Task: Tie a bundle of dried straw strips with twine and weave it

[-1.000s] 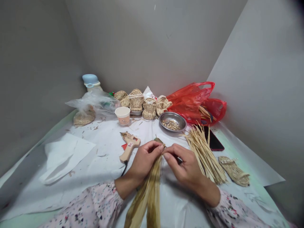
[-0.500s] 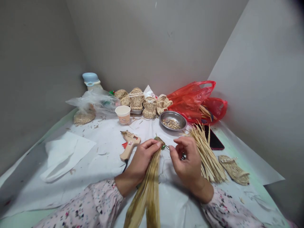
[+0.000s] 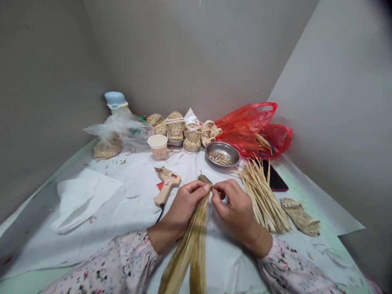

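L hand (image 3: 183,205) pinched dry husk strips (image 3: 198,241), flat, streaky + fibrous, just below their rolled top; lengths trailed nearer the wearer. R hand (image 3: 236,205) had thumb + fingertips pressed tog. right beside, can't tell on what. L of grip: smooth plastic glue gun (image 3: 167,186). R: thin, pale straw bundle (image 3: 266,200). Beyond: shiny round metal bowl (image 3: 226,148).

The person wears loose, pale pink sleeves (image 3: 121,259) with dark, grey and red flecks and gathered cuffs (image 3: 154,245); both hands (image 3: 185,202) are bare.
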A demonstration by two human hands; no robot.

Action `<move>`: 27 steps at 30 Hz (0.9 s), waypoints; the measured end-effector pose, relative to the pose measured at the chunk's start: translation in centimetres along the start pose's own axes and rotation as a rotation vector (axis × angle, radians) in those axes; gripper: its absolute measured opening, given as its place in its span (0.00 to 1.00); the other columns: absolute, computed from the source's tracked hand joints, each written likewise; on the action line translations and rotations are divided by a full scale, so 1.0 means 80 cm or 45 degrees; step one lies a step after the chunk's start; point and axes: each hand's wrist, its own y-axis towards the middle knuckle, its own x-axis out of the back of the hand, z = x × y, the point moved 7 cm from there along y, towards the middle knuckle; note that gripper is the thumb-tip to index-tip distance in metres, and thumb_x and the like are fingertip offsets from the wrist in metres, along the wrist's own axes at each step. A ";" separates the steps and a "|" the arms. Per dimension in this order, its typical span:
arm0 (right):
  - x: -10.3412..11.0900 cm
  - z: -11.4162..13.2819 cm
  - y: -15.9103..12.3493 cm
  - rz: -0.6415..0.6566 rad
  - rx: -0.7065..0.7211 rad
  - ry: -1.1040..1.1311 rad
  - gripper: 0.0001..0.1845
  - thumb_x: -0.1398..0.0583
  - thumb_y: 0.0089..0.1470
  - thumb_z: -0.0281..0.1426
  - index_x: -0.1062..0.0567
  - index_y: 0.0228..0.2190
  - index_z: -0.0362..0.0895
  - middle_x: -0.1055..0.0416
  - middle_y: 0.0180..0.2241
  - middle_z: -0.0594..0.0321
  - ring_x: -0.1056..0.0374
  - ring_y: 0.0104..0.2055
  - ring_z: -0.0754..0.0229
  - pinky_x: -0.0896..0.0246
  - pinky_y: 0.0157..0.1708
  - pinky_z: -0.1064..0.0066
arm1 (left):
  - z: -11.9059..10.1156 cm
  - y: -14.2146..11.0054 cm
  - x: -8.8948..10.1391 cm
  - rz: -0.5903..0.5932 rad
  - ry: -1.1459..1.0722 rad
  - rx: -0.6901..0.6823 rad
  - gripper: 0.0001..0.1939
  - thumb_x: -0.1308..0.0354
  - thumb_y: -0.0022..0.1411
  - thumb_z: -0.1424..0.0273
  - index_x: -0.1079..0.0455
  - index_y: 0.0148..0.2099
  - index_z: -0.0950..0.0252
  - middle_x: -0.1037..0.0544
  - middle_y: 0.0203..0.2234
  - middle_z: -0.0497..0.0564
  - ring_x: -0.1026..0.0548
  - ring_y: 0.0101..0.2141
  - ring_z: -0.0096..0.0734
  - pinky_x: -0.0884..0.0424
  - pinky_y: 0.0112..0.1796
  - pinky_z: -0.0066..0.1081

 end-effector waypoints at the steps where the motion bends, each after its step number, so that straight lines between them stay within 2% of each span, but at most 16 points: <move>1: 0.000 -0.001 0.000 -0.002 -0.012 -0.003 0.06 0.42 0.52 0.22 0.30 0.31 0.44 0.31 0.27 0.64 0.35 0.27 0.64 0.40 0.27 0.72 | 0.001 0.000 0.000 -0.002 -0.007 0.003 0.08 0.37 0.55 0.66 0.28 0.31 0.67 0.27 0.25 0.46 0.33 0.27 0.23 0.37 0.32 0.24; 6: -0.006 -0.006 -0.002 0.047 -0.070 0.042 0.05 0.43 0.51 0.22 0.31 0.30 0.43 0.32 0.26 0.64 0.36 0.26 0.64 0.40 0.28 0.72 | 0.006 0.001 0.000 0.005 -0.097 0.040 0.11 0.36 0.53 0.67 0.25 0.39 0.66 0.22 0.33 0.51 0.26 0.34 0.30 0.33 0.37 0.27; 12: -0.005 -0.005 -0.002 0.049 -0.093 0.104 0.04 0.44 0.52 0.23 0.32 0.31 0.43 0.32 0.27 0.64 0.35 0.25 0.64 0.39 0.28 0.72 | 0.008 0.000 0.001 -0.032 -0.119 0.082 0.13 0.35 0.53 0.67 0.25 0.42 0.64 0.20 0.34 0.51 0.24 0.33 0.30 0.31 0.37 0.29; 18: -0.007 -0.009 -0.005 0.058 -0.089 0.085 0.05 0.44 0.52 0.23 0.32 0.31 0.44 0.32 0.27 0.64 0.35 0.25 0.64 0.39 0.28 0.71 | -0.009 -0.001 0.006 -0.137 0.208 -0.122 0.11 0.36 0.53 0.66 0.22 0.40 0.64 0.19 0.38 0.52 0.24 0.38 0.33 0.31 0.41 0.30; 23: -0.006 -0.010 -0.007 0.058 -0.076 0.072 0.04 0.44 0.51 0.23 0.32 0.31 0.44 0.33 0.27 0.65 0.36 0.25 0.64 0.40 0.27 0.71 | -0.028 -0.006 0.006 -0.228 0.486 -0.299 0.07 0.36 0.53 0.68 0.22 0.35 0.64 0.20 0.30 0.50 0.25 0.33 0.32 0.32 0.37 0.29; 27: -0.005 -0.011 -0.007 0.051 -0.076 0.076 0.03 0.44 0.52 0.24 0.33 0.31 0.44 0.34 0.27 0.64 0.36 0.26 0.63 0.40 0.27 0.71 | -0.043 -0.013 -0.002 -0.226 0.664 -0.402 0.02 0.38 0.52 0.72 0.25 0.31 0.66 0.23 0.26 0.48 0.27 0.29 0.29 0.33 0.32 0.27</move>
